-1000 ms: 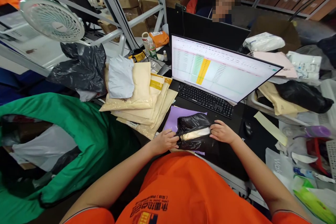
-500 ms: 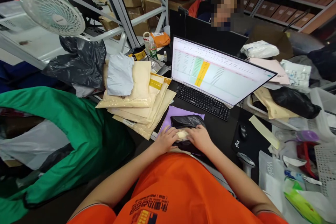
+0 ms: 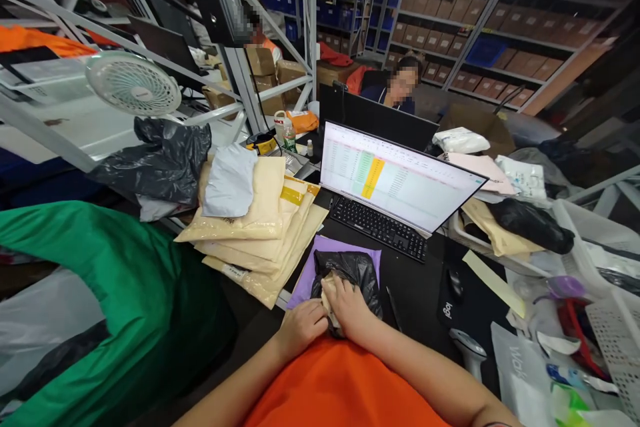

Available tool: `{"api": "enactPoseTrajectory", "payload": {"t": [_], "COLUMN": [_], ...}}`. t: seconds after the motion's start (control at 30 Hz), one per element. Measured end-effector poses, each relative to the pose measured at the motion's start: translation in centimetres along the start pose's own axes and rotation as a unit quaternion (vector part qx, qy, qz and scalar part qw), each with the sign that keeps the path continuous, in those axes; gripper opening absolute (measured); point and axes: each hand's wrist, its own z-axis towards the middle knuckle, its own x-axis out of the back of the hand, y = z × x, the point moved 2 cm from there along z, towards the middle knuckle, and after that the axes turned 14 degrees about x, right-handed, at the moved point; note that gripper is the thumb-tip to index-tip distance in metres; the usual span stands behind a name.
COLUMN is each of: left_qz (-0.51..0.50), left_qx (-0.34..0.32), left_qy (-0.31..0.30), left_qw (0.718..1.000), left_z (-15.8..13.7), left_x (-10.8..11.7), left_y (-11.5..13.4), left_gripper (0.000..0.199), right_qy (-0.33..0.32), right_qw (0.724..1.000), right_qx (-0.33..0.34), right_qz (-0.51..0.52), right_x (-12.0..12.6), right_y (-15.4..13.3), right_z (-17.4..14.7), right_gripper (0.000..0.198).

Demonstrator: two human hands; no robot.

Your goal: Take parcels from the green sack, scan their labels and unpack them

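A black plastic package (image 3: 359, 271) lies crumpled on a purple mailer (image 3: 300, 289), close against my body. At the package's left side is a small beige piece (image 3: 329, 288), partly covered by my fingers; its kind cannot be made out. My right hand (image 3: 346, 301) reaches over the package, fingers bent down on the beige piece and black plastic. To its left, my left hand (image 3: 304, 325) is curled closed at the package's near left edge, fingertips meeting the beige piece and plastic. The undersides of both hands are hidden.
Stacked beige padded mailers (image 3: 265, 240) lie left of the package. Behind it stand a keyboard (image 3: 379, 228) and monitor (image 3: 395, 177). A mouse (image 3: 455, 285), scanner (image 3: 469, 350) and white baskets (image 3: 580, 227) are at the right. A co-worker (image 3: 395, 90) sits beyond the monitor.
The view has tilted up. The black package has turned, and the beige piece now sits at its left side. My right hand has moved left over it, close beside my left hand.
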Motion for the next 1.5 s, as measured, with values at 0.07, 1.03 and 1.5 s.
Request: {"api": "enactPoseTrajectory", "payload": {"t": [0.07,1.03,1.5], "left_qz": [0.036,-0.652,-0.606], "left_qx": [-0.046,0.464,0.379], "left_qy": [0.034,0.012,0.001], "left_qw": [0.998,0.599,0.699], "left_z": [0.2,6.2,8.5], "left_x": [0.2,0.2,2.2], "left_y": [0.3,-2.6,-3.5], "left_gripper": [0.023,0.058,0.086], "right_qy": [0.019,0.554,0.701], "right_qw": [0.999,0.568,0.346], "right_qx": [-0.039,-0.244,-0.202], "right_qz": [0.017,0.558,0.590], "right_x": [-0.3,4.2,9.1], "right_y": [-0.4,5.2,8.4], "right_z": [-0.2,-9.2,-7.1], "right_gripper": [0.074,0.040,0.040]}}
